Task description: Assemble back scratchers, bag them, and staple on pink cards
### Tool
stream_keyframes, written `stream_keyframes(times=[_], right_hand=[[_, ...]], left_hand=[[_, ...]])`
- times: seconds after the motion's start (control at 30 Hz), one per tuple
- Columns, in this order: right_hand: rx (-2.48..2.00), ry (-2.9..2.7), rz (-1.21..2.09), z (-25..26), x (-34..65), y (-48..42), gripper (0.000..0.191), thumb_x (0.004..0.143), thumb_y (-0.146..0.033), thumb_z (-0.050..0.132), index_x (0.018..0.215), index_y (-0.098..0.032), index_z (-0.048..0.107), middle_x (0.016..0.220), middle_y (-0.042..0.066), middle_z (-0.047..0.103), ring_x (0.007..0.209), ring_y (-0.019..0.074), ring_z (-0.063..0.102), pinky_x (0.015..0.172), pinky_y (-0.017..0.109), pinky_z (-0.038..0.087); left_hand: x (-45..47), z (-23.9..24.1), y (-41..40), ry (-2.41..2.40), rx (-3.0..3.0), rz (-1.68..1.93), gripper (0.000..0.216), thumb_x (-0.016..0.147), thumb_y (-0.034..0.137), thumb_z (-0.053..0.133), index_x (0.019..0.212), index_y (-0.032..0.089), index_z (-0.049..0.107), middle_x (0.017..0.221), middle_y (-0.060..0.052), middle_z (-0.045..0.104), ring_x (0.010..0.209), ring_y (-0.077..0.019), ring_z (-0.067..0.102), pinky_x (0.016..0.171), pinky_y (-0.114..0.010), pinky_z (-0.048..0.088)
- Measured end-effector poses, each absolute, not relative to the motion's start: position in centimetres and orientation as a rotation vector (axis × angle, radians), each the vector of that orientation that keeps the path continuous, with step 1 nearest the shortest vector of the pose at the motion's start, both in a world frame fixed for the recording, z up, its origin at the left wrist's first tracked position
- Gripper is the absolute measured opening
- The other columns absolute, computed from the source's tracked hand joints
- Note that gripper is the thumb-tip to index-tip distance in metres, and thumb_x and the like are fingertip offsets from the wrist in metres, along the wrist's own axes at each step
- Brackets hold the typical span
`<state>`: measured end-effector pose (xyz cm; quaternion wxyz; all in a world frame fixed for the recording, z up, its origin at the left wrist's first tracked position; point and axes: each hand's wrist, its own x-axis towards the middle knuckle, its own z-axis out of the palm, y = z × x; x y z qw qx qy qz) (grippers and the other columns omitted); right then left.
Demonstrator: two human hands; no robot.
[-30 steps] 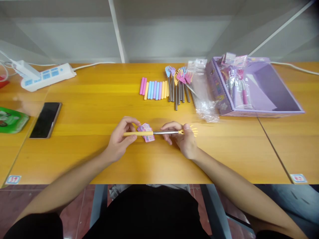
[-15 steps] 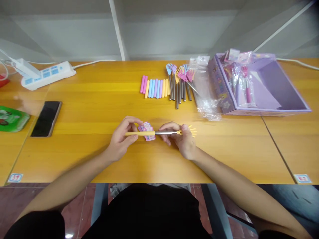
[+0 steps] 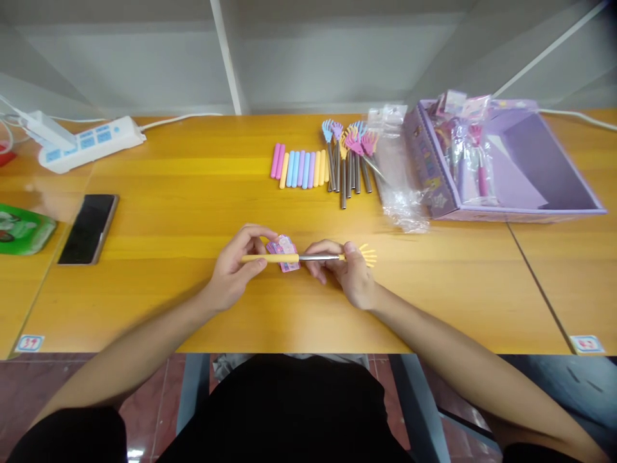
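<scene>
Both hands hold one yellow back scratcher [image 3: 308, 257] level above the wooden table [image 3: 168, 212]. My left hand [image 3: 236, 267] is closed round its yellow grip. My right hand [image 3: 349, 270] pinches the metal shaft near the small yellow claw head. A small pink card stack [image 3: 284, 247] lies on the table just behind the grip. Further back lie a row of coloured grip sleeves [image 3: 299, 169] and a bunch of metal scratchers [image 3: 349, 161] with coloured heads.
A clear plastic bag pile [image 3: 398, 186] and a purple box [image 3: 525, 161] with packed scratchers sit at the back right. A black phone [image 3: 89, 228], a green packet [image 3: 22, 228] and a white power strip [image 3: 91, 141] lie to the left.
My right hand has slid a little left along the shaft, and the scratcher looks slightly shorter. The view has shifted slightly.
</scene>
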<state>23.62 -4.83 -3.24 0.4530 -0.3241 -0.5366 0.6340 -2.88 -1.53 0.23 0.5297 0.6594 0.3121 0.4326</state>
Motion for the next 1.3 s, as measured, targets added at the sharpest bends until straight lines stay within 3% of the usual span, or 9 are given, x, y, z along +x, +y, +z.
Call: stream_keyframes(times=[0.57, 0.73, 0.83, 1.0, 1.13, 1.2, 1.3], right_hand=[[-0.730, -1.323, 1.609, -2.9, 23.5, -4.5, 0.070, 0.113, -0.069, 0.021, 0.120, -0.022, 0.072, 0.086, 0.004, 0.065, 0.068, 0.0179, 0.053, 0.067, 0.036, 0.046], [-0.786, -1.161, 1.662, -2.2, 23.3, -3.1, 0.073, 0.109, -0.075, 0.024, 0.115, -0.020, 0.073, 0.068, -0.001, 0.055, 0.055, 0.0154, 0.042, 0.057, 0.032, 0.037], [-0.843, -1.126, 1.645, -1.7, 23.2, -2.5, 0.070, 0.107, -0.077, 0.032, 0.113, -0.020, 0.072, 0.066, -0.003, 0.052, 0.052, 0.0136, 0.040, 0.056, 0.031, 0.035], [-0.844, -1.151, 1.637, -0.7, 23.0, -2.0, 0.066, 0.105, -0.077, 0.042, 0.118, -0.019, 0.069, 0.075, -0.001, 0.059, 0.060, 0.0135, 0.051, 0.066, 0.032, 0.047], [-0.813, -1.554, 1.671, 1.9, 23.1, -4.7, 0.059, 0.104, -0.071, 0.054, 0.129, -0.019, 0.067, 0.096, 0.005, 0.072, 0.079, 0.0166, 0.066, 0.076, 0.033, 0.055], [-0.823, -1.972, 1.513, 3.9, 23.5, -7.2, 0.040, 0.108, -0.054, 0.060, 0.128, -0.020, 0.069, 0.107, 0.007, 0.075, 0.091, 0.0174, 0.070, 0.083, 0.033, 0.056], [-0.843, -2.402, 0.749, 6.1, 24.3, -10.6, 0.019, 0.110, -0.029, 0.059, 0.122, -0.022, 0.073, 0.108, 0.008, 0.075, 0.096, 0.0188, 0.068, 0.088, 0.035, 0.052]], left_hand=[[-3.0, 0.5, -1.2, 0.764, 1.667, 0.992, 0.036, 0.105, 0.035, 0.065, 0.138, 0.022, 0.065, 0.130, -0.010, 0.067, 0.087, -0.0166, 0.056, 0.083, -0.031, 0.049], [-4.3, 2.2, 0.4, 0.815, 1.932, 0.659, 0.028, 0.106, 0.036, 0.061, 0.128, 0.021, 0.068, 0.120, -0.008, 0.076, 0.103, -0.0216, 0.069, 0.093, -0.034, 0.053], [-4.5, 3.4, 0.8, 0.948, 2.109, 0.459, 0.027, 0.103, 0.034, 0.060, 0.126, 0.022, 0.069, 0.118, -0.007, 0.078, 0.100, -0.0220, 0.073, 0.092, -0.035, 0.055], [-3.2, 4.6, -0.3, 1.031, 2.313, 0.300, 0.038, 0.103, 0.034, 0.059, 0.138, 0.022, 0.061, 0.132, -0.010, 0.074, 0.110, -0.0247, 0.073, 0.098, -0.040, 0.057], [-2.3, 5.5, -1.4, 1.049, 2.387, 0.249, 0.033, 0.113, 0.038, 0.043, 0.134, 0.022, 0.062, 0.133, -0.012, 0.071, 0.120, -0.0274, 0.070, 0.103, -0.043, 0.055], [-2.6, 6.1, -1.7, 1.065, 2.407, 0.222, 0.036, 0.115, 0.042, 0.038, 0.130, 0.022, 0.064, 0.128, -0.011, 0.071, 0.115, -0.0267, 0.071, 0.099, -0.042, 0.056], [-3.6, 7.0, -2.3, 1.129, 2.436, 0.202, 0.038, 0.115, 0.048, 0.042, 0.132, 0.022, 0.064, 0.119, -0.010, 0.071, 0.106, -0.0264, 0.071, 0.093, -0.039, 0.055]])
